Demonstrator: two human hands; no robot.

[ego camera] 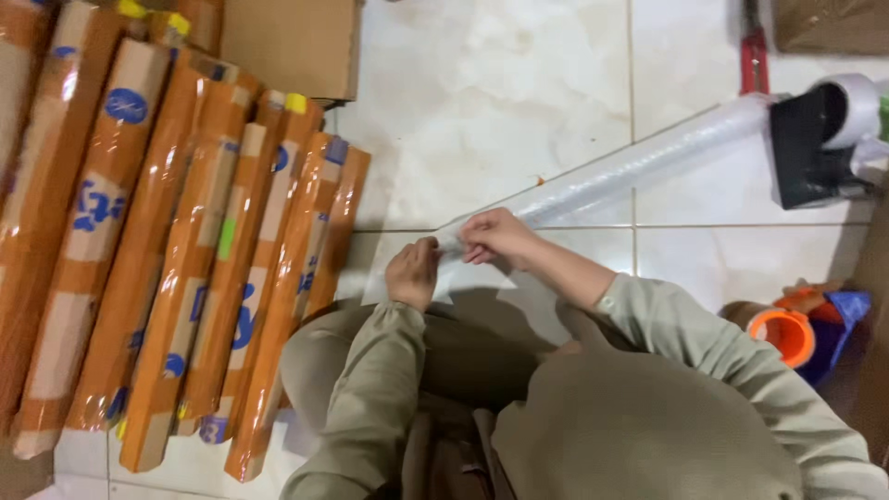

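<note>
Wrapped roll — near end hidden by both hands' grip.

So there's a row of long taped packages lying side by side on the floor to the person's left, a cardboard box behind them. A wrapped roll stretches ahead-right from both hands to a tape dispenser. Tape rolls sit at the right.

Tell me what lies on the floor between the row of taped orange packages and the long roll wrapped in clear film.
In the head view, only bare white floor tile separates the orange packages from the film-wrapped roll.
</note>
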